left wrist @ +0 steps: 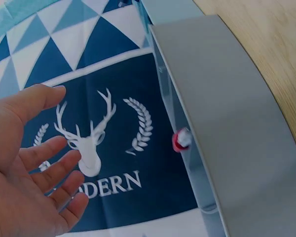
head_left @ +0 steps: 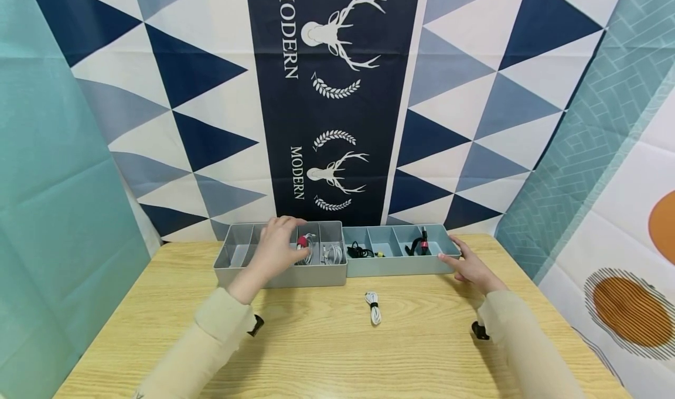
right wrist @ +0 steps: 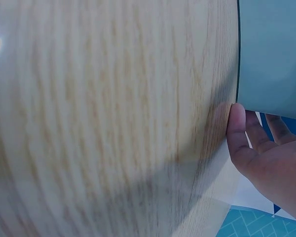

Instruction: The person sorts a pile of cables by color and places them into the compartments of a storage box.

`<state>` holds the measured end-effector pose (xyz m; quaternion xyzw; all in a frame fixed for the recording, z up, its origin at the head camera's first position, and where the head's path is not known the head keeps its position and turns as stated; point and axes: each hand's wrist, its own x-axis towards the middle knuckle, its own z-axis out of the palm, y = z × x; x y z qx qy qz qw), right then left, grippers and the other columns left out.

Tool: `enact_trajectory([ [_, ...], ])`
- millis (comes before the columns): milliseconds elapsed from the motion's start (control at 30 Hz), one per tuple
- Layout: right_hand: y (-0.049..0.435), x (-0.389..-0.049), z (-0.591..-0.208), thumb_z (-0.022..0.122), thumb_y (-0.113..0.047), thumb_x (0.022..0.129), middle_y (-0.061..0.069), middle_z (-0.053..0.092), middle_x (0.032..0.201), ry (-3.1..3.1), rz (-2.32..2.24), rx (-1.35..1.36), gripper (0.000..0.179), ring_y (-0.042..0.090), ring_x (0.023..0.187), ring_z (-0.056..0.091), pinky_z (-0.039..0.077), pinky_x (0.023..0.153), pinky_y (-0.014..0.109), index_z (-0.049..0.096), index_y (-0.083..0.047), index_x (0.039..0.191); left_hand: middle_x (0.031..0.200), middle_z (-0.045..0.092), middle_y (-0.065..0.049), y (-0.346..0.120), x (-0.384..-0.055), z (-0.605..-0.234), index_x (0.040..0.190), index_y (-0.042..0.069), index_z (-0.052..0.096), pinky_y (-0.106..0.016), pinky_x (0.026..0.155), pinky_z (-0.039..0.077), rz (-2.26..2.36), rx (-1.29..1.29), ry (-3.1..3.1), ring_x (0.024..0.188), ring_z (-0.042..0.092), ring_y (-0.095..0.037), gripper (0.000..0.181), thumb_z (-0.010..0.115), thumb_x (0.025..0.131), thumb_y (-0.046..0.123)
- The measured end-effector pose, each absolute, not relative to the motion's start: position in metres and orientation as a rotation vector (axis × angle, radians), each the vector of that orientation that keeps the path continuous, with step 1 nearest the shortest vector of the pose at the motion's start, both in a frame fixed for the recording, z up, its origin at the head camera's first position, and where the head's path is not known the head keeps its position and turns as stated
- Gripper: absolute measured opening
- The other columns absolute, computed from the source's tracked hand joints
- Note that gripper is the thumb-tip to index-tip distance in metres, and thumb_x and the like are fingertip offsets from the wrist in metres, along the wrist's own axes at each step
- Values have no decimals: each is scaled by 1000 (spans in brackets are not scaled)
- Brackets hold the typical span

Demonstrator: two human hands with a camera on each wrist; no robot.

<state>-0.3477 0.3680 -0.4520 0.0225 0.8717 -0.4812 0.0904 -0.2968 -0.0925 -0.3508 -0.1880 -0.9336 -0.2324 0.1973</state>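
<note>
My left hand (head_left: pixel 276 249) hovers above a grey divided storage box (head_left: pixel 306 278), fingers spread and loosely bent, with nothing in them. In the left wrist view the palm (left wrist: pixel 19 197) shows bare beside the box wall. Inside the grey box lie a white cable with a red tie (head_left: pixel 302 242) and another white cable (head_left: pixel 333 255). My right hand (head_left: pixel 471 267) holds the right end of a light blue divided box (head_left: pixel 395 266), thumb at the front rim and fingers round the end. That box contains a black cable (head_left: pixel 358 251) and a black cable with a red tie (head_left: pixel 422 244).
A bundled white cable (head_left: pixel 373 308) with a black tie lies on the wooden table (head_left: pixel 327 352) in front of the boxes. A small yellow-ended piece (head_left: pixel 379 254) sits in the blue box. Behind the boxes hangs a patterned cloth (head_left: pixel 337 112).
</note>
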Motion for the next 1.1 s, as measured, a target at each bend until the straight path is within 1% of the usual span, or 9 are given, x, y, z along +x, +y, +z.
enact_trajectory([
  [100, 368, -347, -451, 55, -55, 79, 27, -4, 144, 2591, -1431, 68, 93, 36, 109, 33, 43, 66, 33, -8, -30, 143, 120, 52, -7, -87, -291, -349, 117, 13, 56, -46, 88, 32, -657, -512, -2608, 112, 39, -27, 55, 73, 69, 35],
  [233, 367, -347, -451, 53, -50, 83, 28, -2, 144, 2597, -1427, 70, 88, 34, 106, 35, 43, 64, 31, -7, -29, 143, 120, 51, -6, -81, -284, -347, 117, 14, 56, -46, 90, 32, -695, -505, -2612, 113, 38, -26, 56, 74, 68, 34],
  [333, 367, -347, -451, 53, -48, 84, 28, -1, 144, 2597, -1429, 82, 86, 35, 105, 35, 43, 63, 30, -7, -28, 143, 120, 51, -5, -77, -278, -346, 117, 14, 56, -46, 90, 31, -738, -511, -2607, 113, 38, -25, 56, 74, 68, 33],
  [433, 367, -347, -451, 52, -47, 85, 28, -3, 144, 2595, -1428, 96, 85, 35, 108, 32, 43, 65, 29, -8, -29, 143, 120, 51, -4, -73, -274, -347, 117, 15, 56, -46, 90, 31, -754, -516, -2593, 113, 38, -24, 56, 75, 67, 32],
  [533, 366, -348, -451, 53, -47, 85, 27, -4, 145, 2594, -1440, 121, 84, 35, 108, 33, 43, 65, 31, -7, -31, 143, 120, 52, -3, -69, -269, -348, 117, 16, 56, -46, 89, 33, -748, -526, -2582, 112, 39, -23, 56, 75, 67, 34],
  [767, 366, -347, -450, 54, -49, 83, 28, -6, 144, 2581, -1439, 119, 88, 35, 108, 35, 43, 67, 33, -9, -32, 142, 119, 53, -4, -58, -260, -354, 118, 16, 55, -42, 86, 34, -759, -569, -2570, 109, 42, -23, 59, 75, 66, 37],
  [933, 366, -347, -451, 53, -50, 83, 29, -5, 144, 2578, -1434, 116, 88, 36, 109, 33, 43, 69, 33, -9, -30, 142, 119, 53, -3, -51, -255, -358, 119, 17, 54, -45, 90, 33, -800, -600, -2563, 111, 41, -23, 59, 75, 67, 37],
  [1033, 366, -346, -450, 53, -52, 82, 28, -5, 144, 2577, -1433, 116, 89, 37, 112, 29, 43, 72, 33, -9, -30, 143, 119, 53, 0, -46, -252, -361, 119, 19, 53, -47, 94, 30, -841, -601, -2565, 113, 40, -22, 60, 75, 67, 38],
  [1100, 365, -346, -449, 53, -53, 82, 28, -5, 144, 2578, -1428, 111, 90, 38, 114, 28, 43, 73, 33, -9, -30, 143, 118, 54, 1, -43, -250, -362, 120, 19, 53, -46, 95, 29, -867, -600, -2569, 113, 40, -21, 61, 74, 66, 39],
])
